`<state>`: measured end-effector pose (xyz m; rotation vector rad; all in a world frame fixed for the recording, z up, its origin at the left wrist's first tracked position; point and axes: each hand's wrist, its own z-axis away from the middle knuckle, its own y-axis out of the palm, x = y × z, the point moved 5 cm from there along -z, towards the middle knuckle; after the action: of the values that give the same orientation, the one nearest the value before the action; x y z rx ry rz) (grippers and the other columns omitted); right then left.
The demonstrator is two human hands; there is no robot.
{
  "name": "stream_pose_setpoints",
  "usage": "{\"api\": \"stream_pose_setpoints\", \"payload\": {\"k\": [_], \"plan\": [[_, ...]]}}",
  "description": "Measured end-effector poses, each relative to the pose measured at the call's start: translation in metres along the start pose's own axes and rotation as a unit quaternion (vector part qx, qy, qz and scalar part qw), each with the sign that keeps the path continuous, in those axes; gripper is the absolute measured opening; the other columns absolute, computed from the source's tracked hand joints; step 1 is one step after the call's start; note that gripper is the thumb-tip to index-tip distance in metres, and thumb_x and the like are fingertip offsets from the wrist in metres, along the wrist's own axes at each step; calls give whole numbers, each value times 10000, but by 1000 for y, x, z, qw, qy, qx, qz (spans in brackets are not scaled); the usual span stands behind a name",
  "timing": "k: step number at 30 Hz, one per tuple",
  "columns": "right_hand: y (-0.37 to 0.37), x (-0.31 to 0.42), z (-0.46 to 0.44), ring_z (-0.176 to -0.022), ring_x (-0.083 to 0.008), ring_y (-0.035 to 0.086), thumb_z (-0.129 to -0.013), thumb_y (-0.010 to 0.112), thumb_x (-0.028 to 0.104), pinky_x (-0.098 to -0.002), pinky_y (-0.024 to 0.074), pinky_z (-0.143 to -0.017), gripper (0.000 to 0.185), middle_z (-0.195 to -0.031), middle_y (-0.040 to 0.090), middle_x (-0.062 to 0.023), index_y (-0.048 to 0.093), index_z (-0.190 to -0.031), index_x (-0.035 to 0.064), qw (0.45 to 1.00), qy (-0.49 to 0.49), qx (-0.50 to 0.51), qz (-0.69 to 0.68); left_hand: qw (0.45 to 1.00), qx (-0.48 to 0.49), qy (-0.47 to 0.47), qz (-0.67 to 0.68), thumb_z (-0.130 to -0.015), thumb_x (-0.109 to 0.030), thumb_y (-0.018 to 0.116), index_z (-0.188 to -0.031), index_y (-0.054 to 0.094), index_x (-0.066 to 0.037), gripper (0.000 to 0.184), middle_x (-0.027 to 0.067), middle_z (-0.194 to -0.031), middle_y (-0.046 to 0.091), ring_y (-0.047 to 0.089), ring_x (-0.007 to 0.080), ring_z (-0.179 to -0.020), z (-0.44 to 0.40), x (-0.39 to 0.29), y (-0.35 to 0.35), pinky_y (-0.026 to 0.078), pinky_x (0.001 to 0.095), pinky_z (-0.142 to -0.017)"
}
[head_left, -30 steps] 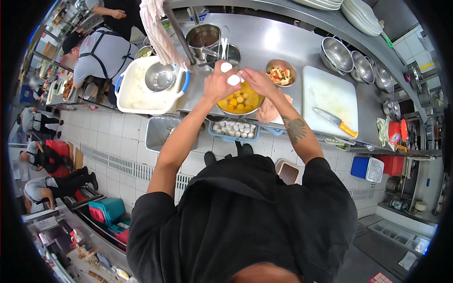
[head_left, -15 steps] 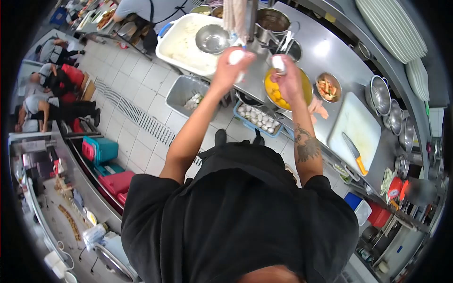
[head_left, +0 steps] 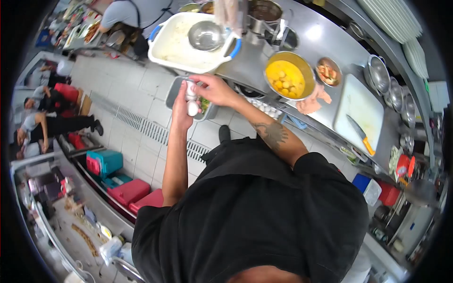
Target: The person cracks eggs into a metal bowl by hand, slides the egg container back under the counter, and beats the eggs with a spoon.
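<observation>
Head view: white eggshells (head_left: 192, 108), left of the upper centre of the frame, are cupped by the left hand (head_left: 181, 109), its fingers curled. Right beside them the right hand (head_left: 214, 90) is held half open, fingers bent — whether a shell is gripped cannot be told. Beneath, a grey bin (head_left: 208, 113) is seen. At upper right, egg yolks (head_left: 284, 79) are contained in a metal bowl (head_left: 308, 74) — set on the steel tabletop (head_left: 303, 21).
</observation>
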<state>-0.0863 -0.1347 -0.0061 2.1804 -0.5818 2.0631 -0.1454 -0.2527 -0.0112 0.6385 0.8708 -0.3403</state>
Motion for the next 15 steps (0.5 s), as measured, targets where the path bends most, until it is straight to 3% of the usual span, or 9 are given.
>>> {"api": "stream_pose_setpoints", "payload": {"k": [2,4,7,8,9,10,11,12,15], "plan": [[-31,21,39,-950,-184,608,-864,687,160,-297,518,-762,479,-1187,570,-116,538,-1303,36,994,-86,-72,15,996,50,-50,-54,-939,-583,458,-1027,584,-120,488,-3,-764,577,541,101,-583,-9,21,37,436,261,-395],[-65,16,69,-965,-168,600,-844,702,127,-293,515,-782,491,-1164,579,-108,540,-1299,37,992,-11,-114,-44,982,117,-104,-106,-950,-593,417,-1020,576,-136,489,-5,-774,587,540,99,-578,-9,37,82,440,257,-398],[-116,11,115,-973,-155,592,-827,707,88,-292,512,-793,497,-1145,590,-100,542,-1294,39,980,-51,-191,17,950,211,-153,-172,-897,-679,425,-1077,585,-65,659,9,-754,570,546,102,-557,-4,53,142,440,258,-378],[-133,3,131,-950,-216,610,-819,711,147,-322,514,-764,466,-1108,592,-147,563,-1244,29,971,-52,-228,52,940,229,-162,-192,-878,-702,438,-1089,588,-48,704,13,-751,569,547,103,-549,-4,59,158,442,259,-376],[-152,11,148,-956,-278,618,-837,686,136,-333,514,-769,435,-1118,591,-171,556,-1242,41,959,-41,-258,113,943,195,-137,-233,-859,-731,426,-1094,596,-31,758,17,-748,563,554,97,-534,-8,63,171,431,238,-357],[-170,19,165,-964,-306,614,-846,673,141,-347,518,-771,433,-1126,587,-181,546,-1247,41,922,-67,-312,218,916,246,-112,-296,-865,-630,533,-1091,611,-69,609,69,-722,566,606,180,-608,-19,64,181,502,323,-457],[-185,26,180,-971,-334,609,-854,661,146,-360,521,-772,430,-1134,583,-191,536,-1252,40,871,-93,-361,319,880,187,121,-419,-850,-541,590,-1053,614,-100,487,111,-762,571,618,252,-666,-53,74,181,516,380,-545],[-194,25,193,-963,-338,611,-862,653,156,-371,522,-771,424,-1138,582,-191,533,-1251,36,864,-77,-372,330,780,114,346,-510,-836,-453,648,-1014,617,-130,370,154,-802,575,631,325,-725,-68,85,181,530,436,-633],[-210,-4,222,-924,-351,616,-881,631,191,-398,524,-766,407,-1149,576,-190,528,-1238,24,848,-6,-358,390,772,50,324,-544,-792,-289,719,-912,612,-133,225,213,-855,586,587,408,-880,-69,74,190,465,475,-792]]}}
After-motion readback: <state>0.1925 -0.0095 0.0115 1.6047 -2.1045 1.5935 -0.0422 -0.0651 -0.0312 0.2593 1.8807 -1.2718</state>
